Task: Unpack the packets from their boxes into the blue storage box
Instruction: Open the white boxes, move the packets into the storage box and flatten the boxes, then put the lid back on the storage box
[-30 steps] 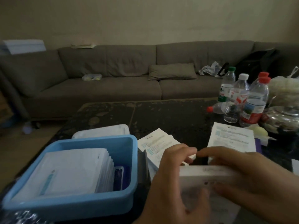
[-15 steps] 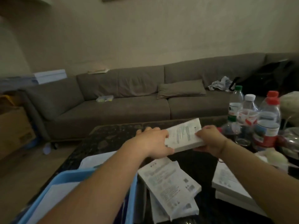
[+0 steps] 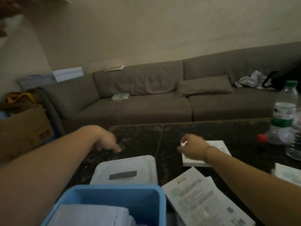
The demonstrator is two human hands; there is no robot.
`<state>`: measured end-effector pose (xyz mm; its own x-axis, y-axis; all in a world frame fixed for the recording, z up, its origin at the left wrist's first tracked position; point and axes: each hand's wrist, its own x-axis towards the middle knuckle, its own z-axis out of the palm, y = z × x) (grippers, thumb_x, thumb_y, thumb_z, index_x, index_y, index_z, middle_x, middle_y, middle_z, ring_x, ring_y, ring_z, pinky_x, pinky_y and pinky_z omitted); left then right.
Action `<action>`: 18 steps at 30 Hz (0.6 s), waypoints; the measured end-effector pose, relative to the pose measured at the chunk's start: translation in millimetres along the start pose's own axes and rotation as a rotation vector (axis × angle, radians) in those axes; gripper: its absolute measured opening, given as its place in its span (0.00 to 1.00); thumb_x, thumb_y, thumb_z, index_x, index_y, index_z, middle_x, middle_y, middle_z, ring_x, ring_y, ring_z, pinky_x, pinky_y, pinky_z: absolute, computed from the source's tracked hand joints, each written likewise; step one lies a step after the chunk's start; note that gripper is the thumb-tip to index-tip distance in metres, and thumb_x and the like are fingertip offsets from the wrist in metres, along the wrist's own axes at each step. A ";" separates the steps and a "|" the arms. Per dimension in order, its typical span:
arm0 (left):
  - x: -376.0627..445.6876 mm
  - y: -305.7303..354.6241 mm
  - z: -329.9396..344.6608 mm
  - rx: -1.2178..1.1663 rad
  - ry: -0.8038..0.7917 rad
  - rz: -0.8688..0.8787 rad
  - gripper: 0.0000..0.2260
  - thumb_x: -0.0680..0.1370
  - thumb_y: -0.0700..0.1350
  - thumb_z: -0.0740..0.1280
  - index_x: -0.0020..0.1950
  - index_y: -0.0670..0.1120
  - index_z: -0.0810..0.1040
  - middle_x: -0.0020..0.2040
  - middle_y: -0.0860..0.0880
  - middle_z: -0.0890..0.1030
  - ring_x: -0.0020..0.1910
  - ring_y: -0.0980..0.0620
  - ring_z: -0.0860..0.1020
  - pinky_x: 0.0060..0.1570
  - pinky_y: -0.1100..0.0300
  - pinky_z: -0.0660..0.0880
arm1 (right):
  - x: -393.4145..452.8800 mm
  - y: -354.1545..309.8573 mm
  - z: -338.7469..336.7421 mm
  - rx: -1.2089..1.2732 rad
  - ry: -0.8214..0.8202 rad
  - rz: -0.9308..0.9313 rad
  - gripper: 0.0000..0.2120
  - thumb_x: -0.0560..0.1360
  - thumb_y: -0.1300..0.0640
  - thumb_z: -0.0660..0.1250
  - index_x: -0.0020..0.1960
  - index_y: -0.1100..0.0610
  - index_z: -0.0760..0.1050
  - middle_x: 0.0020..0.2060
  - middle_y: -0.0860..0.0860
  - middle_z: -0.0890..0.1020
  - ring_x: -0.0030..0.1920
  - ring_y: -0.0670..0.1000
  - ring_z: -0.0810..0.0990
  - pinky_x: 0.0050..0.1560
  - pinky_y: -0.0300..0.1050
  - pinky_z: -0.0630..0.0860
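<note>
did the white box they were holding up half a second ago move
Yes. It was held above the table in both hands; now the white box lies flat on the dark table, near the fallen red-capped bottle, under the right hand.

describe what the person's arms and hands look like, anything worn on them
Both forearms are bare, with no sleeves in view and no gloves. The right hand has a thin bracelet around its wrist. The left hand and its wrist show nothing worn. The dim, blurred picture shows no rings or watch.
</note>
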<state>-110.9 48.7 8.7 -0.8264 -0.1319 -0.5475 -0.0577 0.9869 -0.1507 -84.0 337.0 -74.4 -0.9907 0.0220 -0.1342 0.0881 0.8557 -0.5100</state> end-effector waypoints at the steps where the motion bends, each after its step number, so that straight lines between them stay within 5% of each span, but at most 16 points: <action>1: 3.8 -18.9 5.8 -0.013 -0.049 -0.065 0.28 0.79 0.58 0.62 0.75 0.46 0.64 0.71 0.44 0.69 0.65 0.44 0.73 0.64 0.50 0.71 | -2.8 -17.0 14.0 0.059 -0.120 -0.056 0.13 0.77 0.52 0.65 0.60 0.55 0.74 0.56 0.54 0.79 0.55 0.52 0.77 0.56 0.46 0.73; 4: 11.6 -63.8 36.0 -0.170 -0.174 -0.168 0.31 0.79 0.57 0.64 0.77 0.47 0.58 0.71 0.43 0.70 0.62 0.45 0.76 0.64 0.49 0.72 | 0.9 -49.4 52.7 0.071 -0.344 -0.050 0.14 0.77 0.52 0.65 0.61 0.55 0.74 0.56 0.54 0.79 0.56 0.53 0.78 0.58 0.48 0.74; 8: 18.1 -85.1 78.0 -0.461 -0.260 -0.096 0.29 0.78 0.53 0.66 0.77 0.51 0.59 0.69 0.45 0.73 0.59 0.47 0.78 0.60 0.52 0.77 | 3.2 -64.7 72.6 0.081 -0.379 -0.008 0.18 0.77 0.54 0.63 0.65 0.57 0.72 0.60 0.55 0.77 0.58 0.55 0.77 0.57 0.49 0.75; 11: 23.1 -81.4 96.0 -0.529 -0.135 -0.022 0.25 0.80 0.52 0.64 0.76 0.53 0.62 0.65 0.47 0.75 0.58 0.51 0.78 0.60 0.54 0.77 | -3.2 -70.1 76.4 0.185 -0.385 -0.001 0.16 0.78 0.58 0.61 0.65 0.58 0.72 0.61 0.56 0.76 0.59 0.55 0.76 0.47 0.42 0.73; 18: 21.8 -83.8 99.2 -1.113 0.173 -0.035 0.13 0.77 0.48 0.67 0.59 0.43 0.77 0.53 0.43 0.82 0.52 0.46 0.81 0.52 0.50 0.79 | -18.5 -83.3 61.1 0.513 -0.112 0.029 0.21 0.75 0.57 0.69 0.66 0.58 0.69 0.60 0.56 0.75 0.53 0.52 0.76 0.47 0.44 0.74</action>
<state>-68.5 -46.1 -72.2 -0.8760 -0.2318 -0.4230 -0.4785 0.5281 0.7015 -66.6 233.7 -81.3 -0.9725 -0.0373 -0.2298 0.1823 0.4916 -0.8515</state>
